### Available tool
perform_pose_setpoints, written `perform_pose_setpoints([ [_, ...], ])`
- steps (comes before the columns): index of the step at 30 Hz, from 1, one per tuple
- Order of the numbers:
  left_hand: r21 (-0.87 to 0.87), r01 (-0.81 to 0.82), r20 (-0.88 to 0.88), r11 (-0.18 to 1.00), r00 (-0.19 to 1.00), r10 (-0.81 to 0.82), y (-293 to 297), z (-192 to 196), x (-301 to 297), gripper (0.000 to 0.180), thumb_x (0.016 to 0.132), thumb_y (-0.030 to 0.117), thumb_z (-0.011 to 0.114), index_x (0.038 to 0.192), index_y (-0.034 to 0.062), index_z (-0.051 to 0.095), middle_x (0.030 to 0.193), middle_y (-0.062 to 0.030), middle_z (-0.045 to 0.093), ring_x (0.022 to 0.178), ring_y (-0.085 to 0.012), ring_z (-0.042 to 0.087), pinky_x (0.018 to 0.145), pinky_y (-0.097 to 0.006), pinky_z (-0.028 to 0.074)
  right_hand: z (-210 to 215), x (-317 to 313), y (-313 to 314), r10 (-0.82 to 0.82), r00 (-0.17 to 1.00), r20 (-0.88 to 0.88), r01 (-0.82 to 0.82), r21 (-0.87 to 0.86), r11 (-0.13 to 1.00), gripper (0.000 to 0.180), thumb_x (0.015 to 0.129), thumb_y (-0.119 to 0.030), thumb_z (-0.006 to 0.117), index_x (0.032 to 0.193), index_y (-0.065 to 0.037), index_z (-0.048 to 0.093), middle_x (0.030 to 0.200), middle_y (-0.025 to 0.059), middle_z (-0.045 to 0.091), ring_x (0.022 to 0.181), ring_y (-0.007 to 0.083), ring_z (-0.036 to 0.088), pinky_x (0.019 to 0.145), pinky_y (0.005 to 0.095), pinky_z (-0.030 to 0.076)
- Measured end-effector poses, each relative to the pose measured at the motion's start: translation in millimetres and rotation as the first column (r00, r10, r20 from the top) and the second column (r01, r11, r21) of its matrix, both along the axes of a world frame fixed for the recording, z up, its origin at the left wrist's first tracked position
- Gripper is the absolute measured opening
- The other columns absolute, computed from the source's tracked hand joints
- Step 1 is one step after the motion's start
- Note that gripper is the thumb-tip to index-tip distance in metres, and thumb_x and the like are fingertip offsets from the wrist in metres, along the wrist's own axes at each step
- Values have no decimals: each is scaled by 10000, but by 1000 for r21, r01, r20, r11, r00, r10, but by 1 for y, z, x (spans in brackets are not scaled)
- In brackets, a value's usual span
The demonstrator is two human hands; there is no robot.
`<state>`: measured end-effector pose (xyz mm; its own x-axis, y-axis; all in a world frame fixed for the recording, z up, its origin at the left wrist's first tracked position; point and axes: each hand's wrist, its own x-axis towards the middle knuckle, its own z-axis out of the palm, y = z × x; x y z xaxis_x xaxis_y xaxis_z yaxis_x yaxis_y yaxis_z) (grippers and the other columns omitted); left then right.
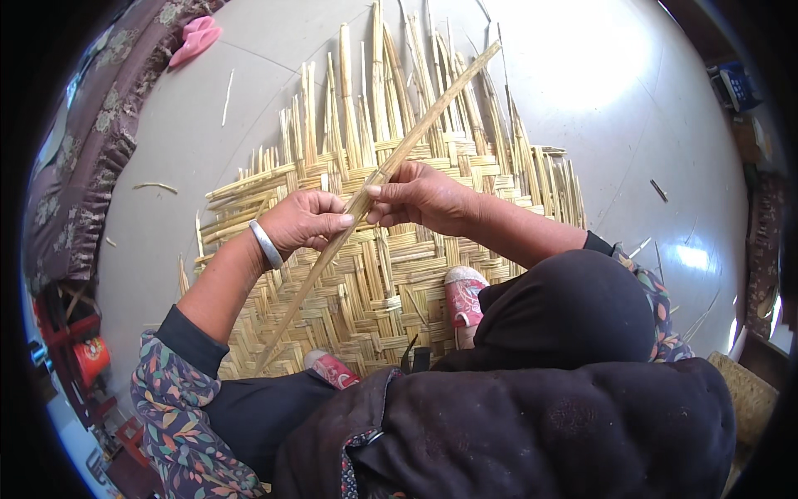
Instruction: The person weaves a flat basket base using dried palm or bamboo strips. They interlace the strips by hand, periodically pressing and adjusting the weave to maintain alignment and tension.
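So both hands are on one long flattened reed strip (432, 115); the left hand (306, 221) has it pinched between thumb and fingers, and the right hand (426, 198) has its own thumb-and-finger pinch just beside, a bit further up; neither grip is loose. The strip runs on a diagonal over the half-woven reed mat (432, 273), top end up to the right, bottom end down to the left; can't tell if that low end touches the weave. Unwoven reed stalks (347, 104) fan out along the mat's far edge; there's a silver bracelet (265, 244) on the left wrist; two red shoes (465, 301) sit over the mat; a pink cloth (196, 41) lies on the tiled floor (573, 108), well apart.
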<state>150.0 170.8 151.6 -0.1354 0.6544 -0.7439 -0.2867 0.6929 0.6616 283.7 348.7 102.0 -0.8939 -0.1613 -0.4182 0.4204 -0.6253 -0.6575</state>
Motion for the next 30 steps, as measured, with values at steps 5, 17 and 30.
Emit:
perform_pose_setpoints([
  [5,62,40,-149,997,988,-31,6,-10,4,167,826,216,666,883,89,575,772,31,587,662,-49,548,612,-189,468,-1,2,5,3,1000,-15,-2,71,997,155,885,-168,584,932,-22,609,769,41,636,699,103,619,661,239,514],
  [17,70,-85,234,994,970,67,5,-5,-12,172,830,183,662,940,70,593,794,21,594,698,-55,571,613,-202,492,3,0,21,-18,984,-178,34,86,996,205,883,-178,592,953,12,623,739,34,615,673,96,584,630,218,473],
  [30,69,-123,377,990,922,88,3,-14,-14,160,822,159,664,897,54,570,788,1,587,656,-68,563,579,-191,486,-2,0,21,31,975,-219,-23,39,999,221,870,-195,610,965,3,636,803,39,630,702,90,574,663,223,477],
])
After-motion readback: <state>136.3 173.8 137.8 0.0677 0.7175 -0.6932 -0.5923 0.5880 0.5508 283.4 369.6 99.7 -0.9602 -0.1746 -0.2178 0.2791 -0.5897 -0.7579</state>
